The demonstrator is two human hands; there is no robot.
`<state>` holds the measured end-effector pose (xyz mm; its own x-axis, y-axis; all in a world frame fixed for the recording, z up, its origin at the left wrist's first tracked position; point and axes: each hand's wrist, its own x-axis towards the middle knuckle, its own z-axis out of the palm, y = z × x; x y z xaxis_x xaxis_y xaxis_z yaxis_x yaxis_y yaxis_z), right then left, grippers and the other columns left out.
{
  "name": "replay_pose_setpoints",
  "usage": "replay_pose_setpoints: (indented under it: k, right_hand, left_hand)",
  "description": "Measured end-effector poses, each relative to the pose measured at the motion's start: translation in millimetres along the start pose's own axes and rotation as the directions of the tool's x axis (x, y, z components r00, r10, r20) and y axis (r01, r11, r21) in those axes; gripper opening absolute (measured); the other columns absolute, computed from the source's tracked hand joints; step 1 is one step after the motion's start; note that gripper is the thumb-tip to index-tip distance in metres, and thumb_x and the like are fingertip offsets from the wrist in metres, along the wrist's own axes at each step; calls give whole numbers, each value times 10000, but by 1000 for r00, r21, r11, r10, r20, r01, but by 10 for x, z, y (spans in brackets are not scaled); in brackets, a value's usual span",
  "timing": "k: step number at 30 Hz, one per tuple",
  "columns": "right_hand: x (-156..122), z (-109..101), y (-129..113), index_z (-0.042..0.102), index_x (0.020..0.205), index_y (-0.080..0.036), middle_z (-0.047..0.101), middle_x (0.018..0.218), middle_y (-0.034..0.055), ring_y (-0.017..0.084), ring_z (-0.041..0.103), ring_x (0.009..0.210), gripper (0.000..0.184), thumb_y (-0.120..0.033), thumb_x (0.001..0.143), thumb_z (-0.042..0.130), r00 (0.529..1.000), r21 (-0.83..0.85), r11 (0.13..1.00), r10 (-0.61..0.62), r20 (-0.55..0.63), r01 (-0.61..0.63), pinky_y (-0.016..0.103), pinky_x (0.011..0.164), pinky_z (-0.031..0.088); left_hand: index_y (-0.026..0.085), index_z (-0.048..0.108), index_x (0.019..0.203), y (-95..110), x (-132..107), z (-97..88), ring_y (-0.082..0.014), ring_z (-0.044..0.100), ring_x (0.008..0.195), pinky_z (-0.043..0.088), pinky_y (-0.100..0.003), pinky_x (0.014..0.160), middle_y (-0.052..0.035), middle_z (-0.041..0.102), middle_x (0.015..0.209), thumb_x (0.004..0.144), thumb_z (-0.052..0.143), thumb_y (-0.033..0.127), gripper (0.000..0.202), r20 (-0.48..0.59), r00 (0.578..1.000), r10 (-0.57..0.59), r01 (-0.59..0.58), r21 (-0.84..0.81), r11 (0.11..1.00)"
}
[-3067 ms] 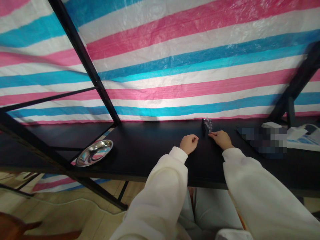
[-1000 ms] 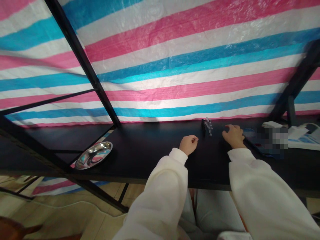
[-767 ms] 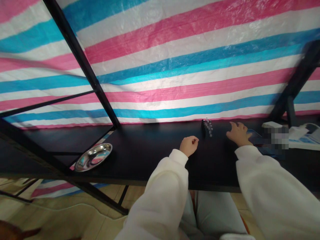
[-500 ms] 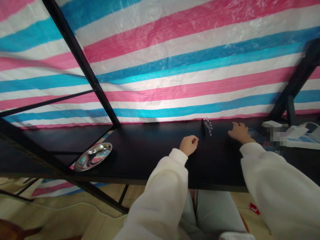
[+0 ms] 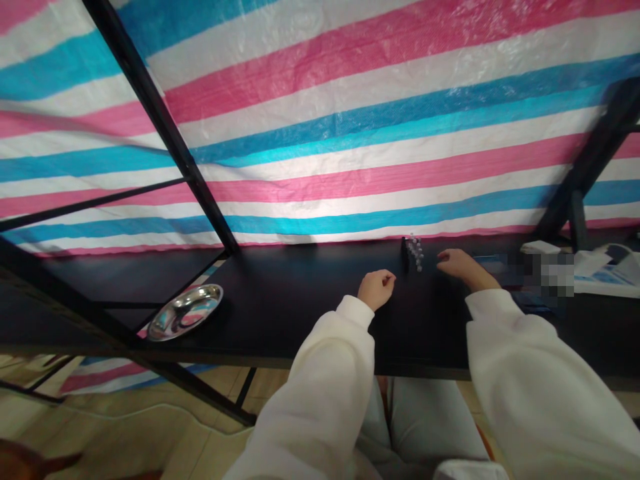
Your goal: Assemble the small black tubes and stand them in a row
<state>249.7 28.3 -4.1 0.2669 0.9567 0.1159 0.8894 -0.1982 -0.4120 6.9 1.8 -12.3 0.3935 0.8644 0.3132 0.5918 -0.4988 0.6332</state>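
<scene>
A small black rack of clear vials (image 5: pixel 412 253) stands at the back of the black table (image 5: pixel 300 300), near the striped tarp. My left hand (image 5: pixel 376 288) rests on the table in a loose fist, a little left of and in front of the rack. My right hand (image 5: pixel 457 265) hovers just right of the rack with its fingers curled downward; whether they hold anything is hidden. Both arms wear white sleeves.
A shiny metal dish (image 5: pixel 185 312) sits at the table's left end. Papers and flat items (image 5: pixel 600 270) lie at the far right, partly blurred out. Black frame bars (image 5: pixel 165 127) slant across the left, with another post (image 5: pixel 585 180) at the right.
My right hand went from the rack to the flat items at the right, then came back left beside the rack. The left hand stayed put.
</scene>
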Motion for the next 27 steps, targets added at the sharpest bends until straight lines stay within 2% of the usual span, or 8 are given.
replay_pose_setpoints:
  k: [3, 6, 12, 16, 19, 22, 27]
  right_hand:
    - [-59, 79, -114, 643, 974, -94, 664, 938, 124, 221, 621, 836, 387, -298, 647, 623, 999, 39, 999, -11, 42, 10, 272, 747, 455]
    - [-111, 151, -188, 651, 948, -104, 672, 910, 118, 229, 628, 823, 399, -365, 647, 638, 1000, 43, 999, -11, 13, 11, 284, 713, 460]
    - [-182, 228, -230, 658, 928, -128, 675, 925, 113, 240, 625, 856, 349, -382, 696, 600, 999, 58, 998, -13, -47, 16, 294, 693, 456]
    - [-216, 244, -256, 663, 906, -145, 677, 917, 105, 241, 625, 852, 322, -387, 707, 585, 996, 70, 998, -1, -84, 7, 307, 696, 454]
    - [-239, 249, -289, 665, 896, -156, 679, 912, 96, 244, 623, 860, 304, -385, 720, 569, 995, 71, 997, 17, -98, -10, 313, 699, 452]
    - [-259, 249, -319, 664, 898, -167, 680, 911, 87, 242, 622, 868, 295, -383, 730, 555, 994, 79, 997, 29, -101, -21, 312, 702, 448]
    - [-289, 230, -363, 661, 884, -175, 682, 905, 81, 245, 619, 877, 278, -379, 740, 538, 994, 74, 997, 35, -106, -28, 319, 703, 444]
  left_hand:
    - [163, 666, 843, 0, 3, 4, -113, 592, 644, 459, -216, 675, -19, 653, 673, 792, 468, 241, 219, 6, 1000, -5, 5, 3, 1000]
    - [161, 666, 825, 7, 2, 6, -113, 591, 645, 457, -213, 675, -19, 651, 668, 794, 466, 238, 216, 3, 1000, -3, 3, -2, 1000]
    - [168, 636, 929, -15, 6, 21, -110, 583, 632, 458, -218, 677, -13, 643, 676, 775, 481, 196, 221, -77, 997, 0, -4, -54, 999]
    - [156, 607, 979, -30, 59, 32, -101, 573, 601, 466, -228, 677, -14, 642, 696, 759, 506, 176, 243, -123, 988, -92, 78, -117, 990]
    - [138, 596, 979, -4, 133, 45, -92, 560, 554, 469, -227, 643, -20, 640, 710, 742, 536, 170, 247, -73, 983, -169, 156, -148, 977]
    - [135, 589, 988, 60, 220, 78, -90, 563, 543, 466, -220, 623, -25, 640, 729, 733, 564, 198, 263, -25, 982, -187, 181, -154, 971]
    - [154, 595, 985, 182, 370, 182, -137, 608, 661, 464, -244, 673, -45, 653, 792, 706, 617, 282, 307, 9, 980, -198, 198, -82, 977]
